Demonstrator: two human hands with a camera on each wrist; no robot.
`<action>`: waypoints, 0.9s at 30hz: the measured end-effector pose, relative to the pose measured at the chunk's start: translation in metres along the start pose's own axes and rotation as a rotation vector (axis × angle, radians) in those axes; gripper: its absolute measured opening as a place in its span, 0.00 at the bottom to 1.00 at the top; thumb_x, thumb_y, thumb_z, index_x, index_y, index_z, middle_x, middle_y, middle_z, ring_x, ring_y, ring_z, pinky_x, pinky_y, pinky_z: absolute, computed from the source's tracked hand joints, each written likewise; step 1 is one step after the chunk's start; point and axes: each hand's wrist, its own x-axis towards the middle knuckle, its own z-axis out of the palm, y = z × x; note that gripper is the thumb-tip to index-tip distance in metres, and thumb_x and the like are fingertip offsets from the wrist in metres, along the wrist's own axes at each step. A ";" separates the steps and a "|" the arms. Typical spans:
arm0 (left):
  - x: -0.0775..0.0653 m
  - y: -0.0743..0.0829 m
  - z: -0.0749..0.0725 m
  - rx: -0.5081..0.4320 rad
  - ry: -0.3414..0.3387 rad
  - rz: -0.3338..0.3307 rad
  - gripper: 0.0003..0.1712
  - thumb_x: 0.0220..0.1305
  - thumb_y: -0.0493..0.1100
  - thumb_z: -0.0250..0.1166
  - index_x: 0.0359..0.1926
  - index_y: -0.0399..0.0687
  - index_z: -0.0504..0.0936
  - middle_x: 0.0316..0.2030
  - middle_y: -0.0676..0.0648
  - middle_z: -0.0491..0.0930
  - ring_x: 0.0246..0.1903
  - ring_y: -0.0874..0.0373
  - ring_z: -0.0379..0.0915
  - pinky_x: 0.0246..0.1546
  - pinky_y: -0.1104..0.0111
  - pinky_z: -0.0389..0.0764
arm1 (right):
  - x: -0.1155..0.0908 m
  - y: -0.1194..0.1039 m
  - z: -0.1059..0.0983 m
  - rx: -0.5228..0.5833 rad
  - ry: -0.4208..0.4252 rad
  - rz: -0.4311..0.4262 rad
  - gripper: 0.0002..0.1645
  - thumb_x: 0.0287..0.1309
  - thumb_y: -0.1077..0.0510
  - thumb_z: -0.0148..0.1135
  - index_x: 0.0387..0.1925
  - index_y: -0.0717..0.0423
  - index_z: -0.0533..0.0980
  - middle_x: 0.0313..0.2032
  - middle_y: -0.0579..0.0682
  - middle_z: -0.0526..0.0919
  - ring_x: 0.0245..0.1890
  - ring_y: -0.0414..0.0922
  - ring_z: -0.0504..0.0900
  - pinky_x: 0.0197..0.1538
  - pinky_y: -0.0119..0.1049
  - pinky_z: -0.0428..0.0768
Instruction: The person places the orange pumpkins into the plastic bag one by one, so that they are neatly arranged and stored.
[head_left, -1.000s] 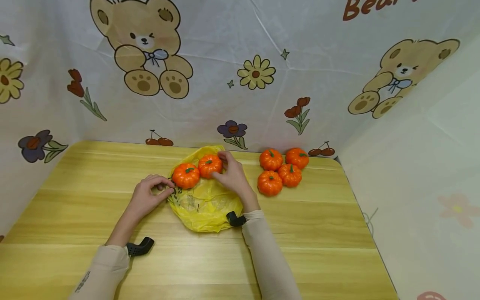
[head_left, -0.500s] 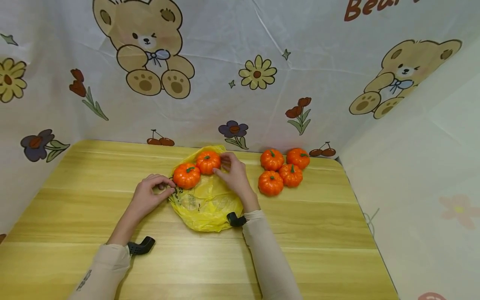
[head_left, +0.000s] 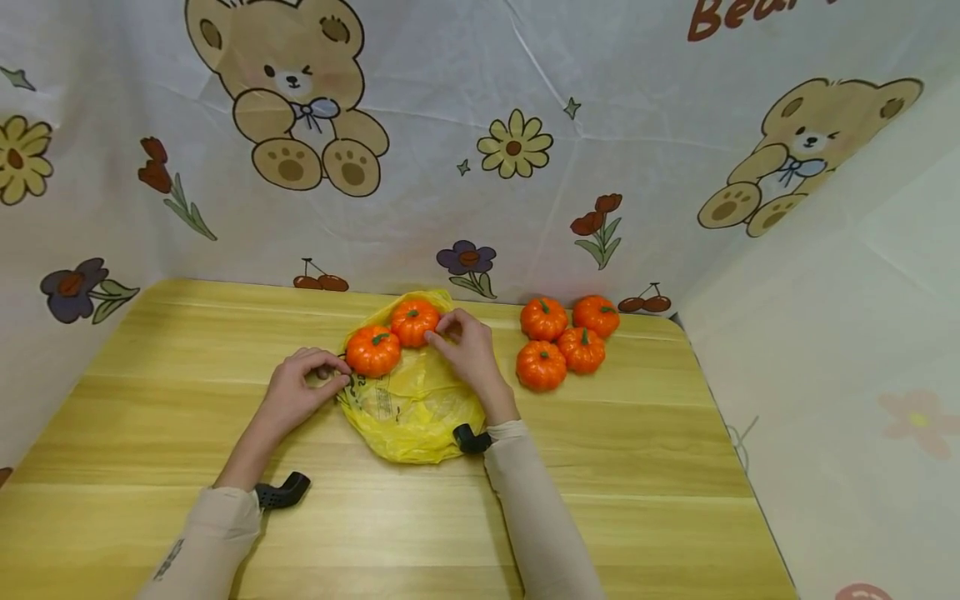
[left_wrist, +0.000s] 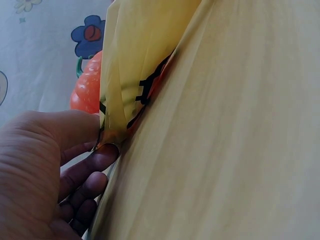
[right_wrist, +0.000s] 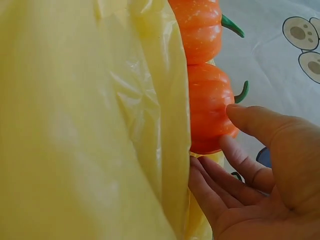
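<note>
Bear-print cloth [head_left: 420,92] backs a wooden table [head_left: 637,500] as one pumpkin [head_left: 415,323], just shifted slightly farther on a yellow bag [head_left: 420,425], sits apparently settled against a second pumpkin [head_left: 373,352]. The left hand [head_left: 296,388] pinches the bag's left edge; the right hand [head_left: 469,352], loosely parted, flanks the shifted pumpkin.

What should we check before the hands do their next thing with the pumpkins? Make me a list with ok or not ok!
1. Left hand pinching the edge of the yellow bag: ok.
2. Left pumpkin and right pumpkin both at the bag: ok, side by side.
3. Right hand well away from the right pumpkin: not ok, fingertips are at its side.
4. All the pumpkins at the bag: not ok, four other pumpkins sit on the table.
5. Those four free of hands: ok.
6. No holes under the bag: cannot tell, its underside is hidden.
</note>
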 end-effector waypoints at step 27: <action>0.000 0.000 0.002 0.011 0.008 -0.024 0.04 0.65 0.40 0.76 0.38 0.55 0.90 0.31 0.51 0.81 0.36 0.58 0.68 0.39 0.70 0.67 | -0.007 -0.033 -0.043 0.022 -0.097 -0.083 0.15 0.70 0.57 0.70 0.51 0.63 0.83 0.52 0.57 0.87 0.58 0.52 0.86 0.63 0.44 0.83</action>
